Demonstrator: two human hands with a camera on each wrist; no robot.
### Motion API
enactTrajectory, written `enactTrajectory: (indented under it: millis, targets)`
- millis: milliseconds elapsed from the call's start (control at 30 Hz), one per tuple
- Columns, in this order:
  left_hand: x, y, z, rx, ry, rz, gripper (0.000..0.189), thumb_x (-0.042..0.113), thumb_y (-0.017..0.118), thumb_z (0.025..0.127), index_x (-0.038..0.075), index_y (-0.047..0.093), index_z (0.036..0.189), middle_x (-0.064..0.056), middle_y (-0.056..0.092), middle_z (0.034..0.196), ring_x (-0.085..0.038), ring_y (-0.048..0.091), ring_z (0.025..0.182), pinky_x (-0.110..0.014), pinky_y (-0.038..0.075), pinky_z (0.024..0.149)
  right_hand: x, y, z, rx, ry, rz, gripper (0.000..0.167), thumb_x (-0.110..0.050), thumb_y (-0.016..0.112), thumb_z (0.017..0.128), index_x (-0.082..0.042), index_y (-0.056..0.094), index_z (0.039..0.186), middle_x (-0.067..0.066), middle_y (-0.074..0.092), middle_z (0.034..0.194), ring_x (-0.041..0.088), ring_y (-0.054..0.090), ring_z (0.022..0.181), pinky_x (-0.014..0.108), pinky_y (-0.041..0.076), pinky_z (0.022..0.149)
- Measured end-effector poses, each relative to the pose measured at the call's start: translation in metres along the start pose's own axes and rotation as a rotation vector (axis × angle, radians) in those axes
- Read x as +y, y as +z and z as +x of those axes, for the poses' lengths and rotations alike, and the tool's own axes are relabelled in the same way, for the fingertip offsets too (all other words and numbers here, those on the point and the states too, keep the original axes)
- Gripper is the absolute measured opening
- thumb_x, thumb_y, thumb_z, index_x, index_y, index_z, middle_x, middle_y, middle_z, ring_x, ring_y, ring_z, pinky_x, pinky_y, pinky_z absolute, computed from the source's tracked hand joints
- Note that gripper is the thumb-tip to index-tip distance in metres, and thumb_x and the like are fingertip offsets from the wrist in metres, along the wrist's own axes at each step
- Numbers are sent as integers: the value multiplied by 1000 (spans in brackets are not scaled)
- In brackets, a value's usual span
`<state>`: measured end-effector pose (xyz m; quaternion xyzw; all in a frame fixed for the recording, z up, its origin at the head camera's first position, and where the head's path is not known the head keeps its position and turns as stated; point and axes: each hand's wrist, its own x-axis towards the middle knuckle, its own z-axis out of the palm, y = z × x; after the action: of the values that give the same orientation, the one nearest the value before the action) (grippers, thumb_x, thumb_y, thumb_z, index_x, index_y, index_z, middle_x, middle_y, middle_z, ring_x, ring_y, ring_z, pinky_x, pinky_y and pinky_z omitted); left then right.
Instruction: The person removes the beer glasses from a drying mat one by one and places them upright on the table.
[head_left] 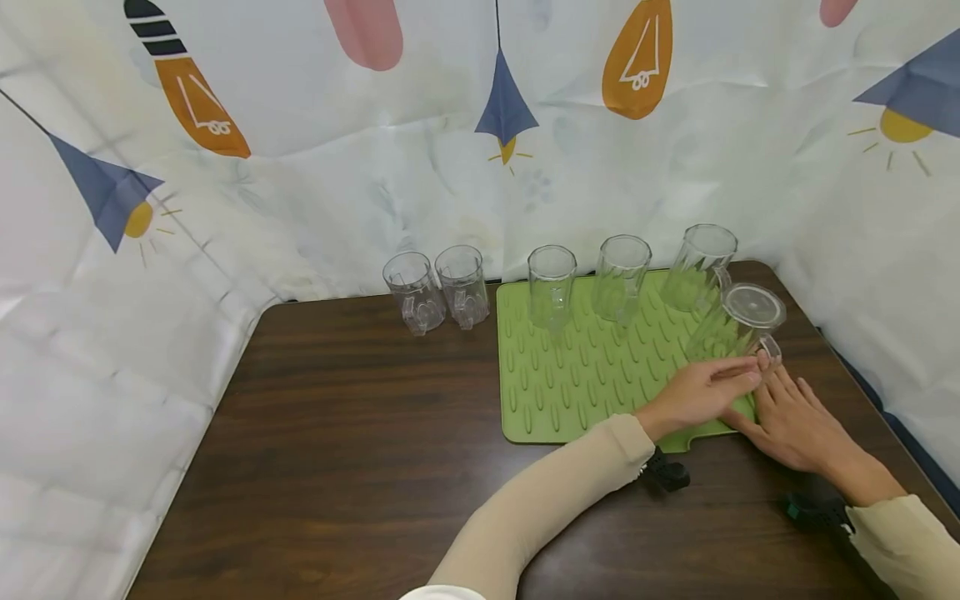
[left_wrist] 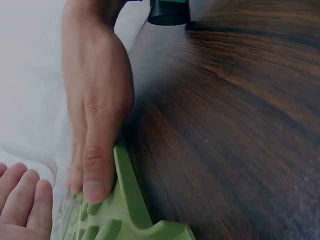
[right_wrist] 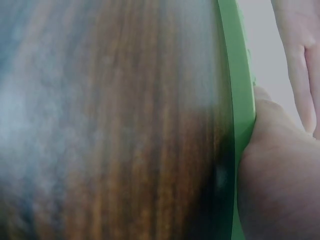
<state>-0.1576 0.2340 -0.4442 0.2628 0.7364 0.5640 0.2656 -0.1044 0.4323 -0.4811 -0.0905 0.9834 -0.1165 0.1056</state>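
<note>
A clear glass mug stands on the right part of the green ribbed mat, its solid-looking base uppermost. My left hand reaches across the mat with fingers extended beside this mug's handle; whether they touch it I cannot tell. Lying palm down over the mat's near right corner is my right hand, its fingers spread and straight. In the left wrist view, the right thumb rests on the mat's edge. The left fingers appear straight at the lower left.
Along the mat's back edge stand three more glass mugs, the left, middle and right one. Two others, a left and a right mug, stand on the brown table near the patterned curtain.
</note>
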Motion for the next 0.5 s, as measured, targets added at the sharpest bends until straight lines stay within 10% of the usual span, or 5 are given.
enactTrajectory:
  millis: [500]
  targets:
    - [0,9,7,-49,69,-14,44,36,45,112,32,45,155,26,49,155,11,49,138,-8,42,111,0,1,-2,30,-23,-38,92,-52,41,110,8,-6,162,38,-12,166,56,-6,156,81,15,116]
